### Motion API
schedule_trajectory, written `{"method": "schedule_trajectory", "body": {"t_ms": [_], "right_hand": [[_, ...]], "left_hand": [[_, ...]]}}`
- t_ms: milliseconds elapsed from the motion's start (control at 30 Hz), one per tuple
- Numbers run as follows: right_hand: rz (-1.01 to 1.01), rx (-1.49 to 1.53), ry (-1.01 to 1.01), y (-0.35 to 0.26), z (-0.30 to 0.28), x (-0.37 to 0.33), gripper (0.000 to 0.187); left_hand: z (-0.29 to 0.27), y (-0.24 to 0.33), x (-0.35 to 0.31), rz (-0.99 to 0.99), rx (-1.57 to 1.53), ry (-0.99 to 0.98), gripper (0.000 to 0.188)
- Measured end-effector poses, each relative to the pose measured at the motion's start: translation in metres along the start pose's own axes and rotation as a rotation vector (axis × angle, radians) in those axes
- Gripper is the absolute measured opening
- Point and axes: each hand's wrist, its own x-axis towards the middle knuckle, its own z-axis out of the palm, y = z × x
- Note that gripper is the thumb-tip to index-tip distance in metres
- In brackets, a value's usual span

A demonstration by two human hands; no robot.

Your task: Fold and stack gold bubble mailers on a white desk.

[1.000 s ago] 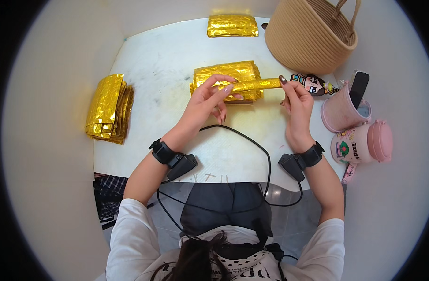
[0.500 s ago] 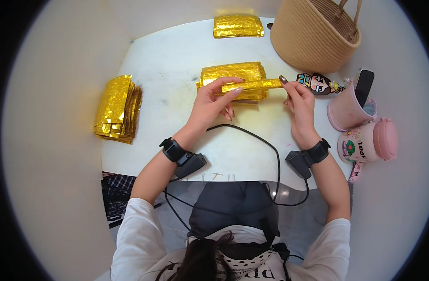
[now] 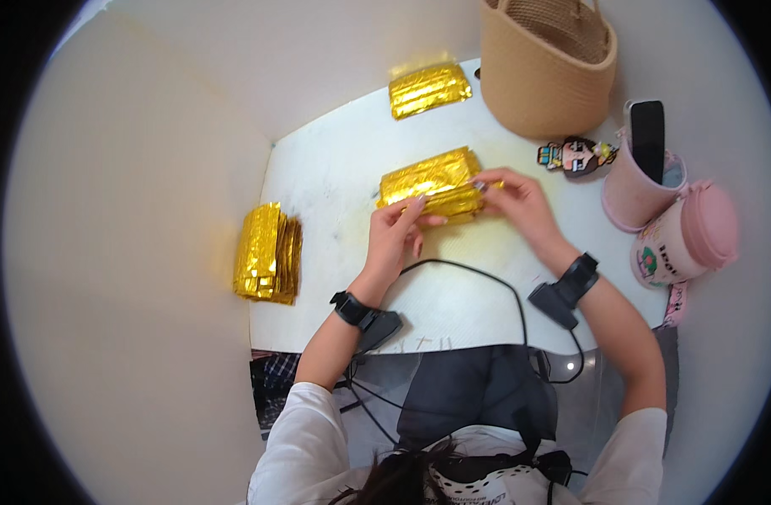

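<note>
A rope basket (image 3: 545,97) fills the surface's (image 3: 335,160) far right corner; a flat figure (image 3: 576,157), pink cup (image 3: 623,194) and pink-lidded tumbler (image 3: 667,244) line the right edge. A black cable (image 3: 442,262) crosses the near edge. Mid-surface, the left hand (image 3: 391,242) and right hand (image 3: 520,206) pinch a gold strip (image 3: 453,199) between them, at the central gold stack's (image 3: 427,178) near side.

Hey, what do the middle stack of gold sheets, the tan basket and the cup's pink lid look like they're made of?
Gold sheets: probably foil or metallic-coated paper, glossy, with bright glints and creases.
Tan basket: likely coiled fibre, matte, with a ridged inner wall.
Pink lid: probably moulded plastic, smooth, evenly coloured.
</note>
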Motion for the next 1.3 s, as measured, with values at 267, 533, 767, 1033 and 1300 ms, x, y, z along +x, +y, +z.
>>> {"method": "schedule_trajectory", "body": {"t_ms": [267,533,767,1033,1300], "right_hand": [[0.003,-0.073,-0.017,-0.001,0.015,-0.005,0.017],[-0.033,-0.091,-0.021,-0.004,0.019,-0.005,0.017],[0.082,0.043,-0.064,-0.004,0.021,-0.005,0.016],[0.125,-0.066,-0.029,-0.011,0.014,-0.005,0.015],[0.133,-0.057,-0.019,-0.011,0.012,-0.008,0.016]], "left_hand": [[-0.006,0.000,-0.001,-0.013,0.038,0.052,0.034],[-0.005,0.003,-0.002,0.014,0.006,0.041,0.032],[-0.016,-0.002,-0.007,0.152,-0.028,-0.122,0.029],[-0.004,0.007,-0.011,0.218,-0.066,-0.200,0.034],[-0.003,0.009,-0.010,0.200,-0.113,-0.194,0.029]]}}
